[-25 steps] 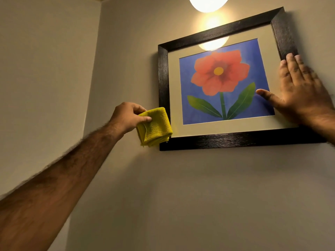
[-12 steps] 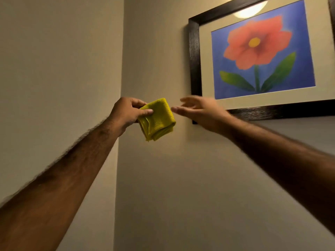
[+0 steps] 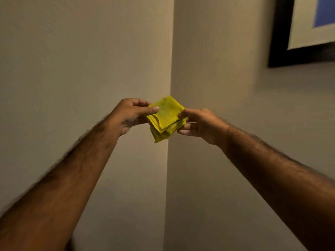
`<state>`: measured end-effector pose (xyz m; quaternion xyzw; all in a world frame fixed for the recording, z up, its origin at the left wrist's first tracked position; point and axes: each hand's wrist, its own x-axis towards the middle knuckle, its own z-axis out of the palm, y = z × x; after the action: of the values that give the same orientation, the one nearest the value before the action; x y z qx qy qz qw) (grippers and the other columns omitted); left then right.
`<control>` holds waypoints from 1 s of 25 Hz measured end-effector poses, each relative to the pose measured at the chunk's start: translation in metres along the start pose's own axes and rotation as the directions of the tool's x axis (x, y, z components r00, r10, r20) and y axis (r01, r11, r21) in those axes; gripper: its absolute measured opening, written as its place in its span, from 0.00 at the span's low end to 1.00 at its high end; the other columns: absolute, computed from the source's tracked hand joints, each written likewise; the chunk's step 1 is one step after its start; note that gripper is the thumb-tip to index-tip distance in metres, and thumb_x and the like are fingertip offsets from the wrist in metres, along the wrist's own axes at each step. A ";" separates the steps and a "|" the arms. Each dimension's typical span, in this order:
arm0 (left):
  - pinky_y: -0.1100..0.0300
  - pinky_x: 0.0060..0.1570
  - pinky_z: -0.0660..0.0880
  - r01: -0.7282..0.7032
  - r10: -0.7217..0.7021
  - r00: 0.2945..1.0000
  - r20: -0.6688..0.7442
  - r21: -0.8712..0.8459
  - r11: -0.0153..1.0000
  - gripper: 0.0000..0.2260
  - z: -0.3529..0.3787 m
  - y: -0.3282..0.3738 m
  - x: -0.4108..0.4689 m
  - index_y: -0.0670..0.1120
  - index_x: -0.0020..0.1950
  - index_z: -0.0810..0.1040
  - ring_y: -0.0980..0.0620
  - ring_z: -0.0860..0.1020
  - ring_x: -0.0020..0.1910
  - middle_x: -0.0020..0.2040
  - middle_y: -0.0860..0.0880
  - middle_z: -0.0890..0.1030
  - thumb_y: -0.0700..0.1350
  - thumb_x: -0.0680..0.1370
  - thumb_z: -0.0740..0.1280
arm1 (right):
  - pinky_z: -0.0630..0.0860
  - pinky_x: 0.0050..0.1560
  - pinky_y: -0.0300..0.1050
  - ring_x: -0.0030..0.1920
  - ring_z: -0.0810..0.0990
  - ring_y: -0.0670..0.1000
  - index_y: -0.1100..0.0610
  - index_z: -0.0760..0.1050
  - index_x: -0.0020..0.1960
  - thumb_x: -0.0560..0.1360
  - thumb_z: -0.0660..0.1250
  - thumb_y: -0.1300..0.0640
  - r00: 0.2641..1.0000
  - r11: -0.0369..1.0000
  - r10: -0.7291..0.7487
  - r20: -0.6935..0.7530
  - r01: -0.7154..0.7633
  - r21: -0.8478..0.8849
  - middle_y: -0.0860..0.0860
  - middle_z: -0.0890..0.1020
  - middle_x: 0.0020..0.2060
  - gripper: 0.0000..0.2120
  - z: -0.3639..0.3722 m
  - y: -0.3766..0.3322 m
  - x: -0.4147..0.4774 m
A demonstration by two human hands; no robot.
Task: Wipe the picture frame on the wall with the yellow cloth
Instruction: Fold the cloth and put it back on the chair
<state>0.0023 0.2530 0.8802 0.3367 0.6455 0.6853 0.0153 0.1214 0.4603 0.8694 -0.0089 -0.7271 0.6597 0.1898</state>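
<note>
A folded yellow cloth (image 3: 165, 117) is held between both hands in the middle of the view, in front of the wall corner. My left hand (image 3: 129, 114) pinches its left edge with thumb on top. My right hand (image 3: 200, 124) grips its right edge with thumb and fingers. The picture frame (image 3: 278, 42), dark wood with a cream mat, shows only its lower left corner at the top right, well above and to the right of the hands. Neither hand touches the frame.
Two beige walls meet in a vertical corner (image 3: 169, 178) right behind the cloth. The frame hangs on the right-hand wall.
My right hand left the frame, came down to the left and took hold of the cloth. The view dropped and swung left, so most of the frame slid out at the top right.
</note>
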 end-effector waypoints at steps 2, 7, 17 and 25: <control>0.59 0.42 0.84 0.105 -0.105 0.994 0.005 -0.069 0.992 0.12 -0.029 -0.043 -0.014 0.40 0.53 0.83 0.52 0.86 0.42 0.43 0.46 0.88 0.36 0.70 0.76 | 0.85 0.43 0.47 0.37 0.86 0.54 0.62 0.80 0.48 0.75 0.69 0.61 0.997 0.996 0.078 0.016 -0.078 0.051 0.55 0.81 0.36 0.04 0.024 0.039 0.014; 0.63 0.40 0.83 0.327 -0.343 0.933 -0.109 -0.145 0.934 0.09 -0.088 -0.176 -0.071 0.44 0.51 0.83 0.56 0.87 0.41 0.40 0.51 0.88 0.35 0.73 0.74 | 0.85 0.42 0.46 0.33 0.86 0.50 0.59 0.81 0.47 0.74 0.70 0.61 0.941 0.944 0.310 0.135 -0.321 0.068 0.50 0.83 0.29 0.03 0.088 0.163 0.039; 0.64 0.38 0.82 0.603 -0.648 0.683 -0.337 -0.242 0.760 0.08 -0.180 -0.395 -0.204 0.43 0.48 0.81 0.57 0.86 0.36 0.39 0.50 0.87 0.33 0.73 0.75 | 0.85 0.41 0.44 0.37 0.86 0.51 0.60 0.80 0.49 0.75 0.71 0.62 0.681 0.705 0.674 0.286 -0.708 0.025 0.55 0.83 0.41 0.03 0.224 0.424 0.026; 0.57 0.55 0.79 0.839 -0.868 0.386 -0.313 -0.271 0.471 0.11 -0.216 -0.574 -0.348 0.36 0.60 0.79 0.50 0.82 0.46 0.51 0.40 0.83 0.33 0.77 0.70 | 0.85 0.48 0.45 0.46 0.85 0.54 0.64 0.81 0.54 0.75 0.73 0.63 0.386 0.432 0.860 0.333 -0.899 -0.075 0.59 0.85 0.47 0.08 0.301 0.654 -0.060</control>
<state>-0.0704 0.0005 0.2257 -0.1951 0.6896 0.6546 0.2407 -0.0645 0.2414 0.2068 -0.2735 -0.5911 0.6927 -0.3097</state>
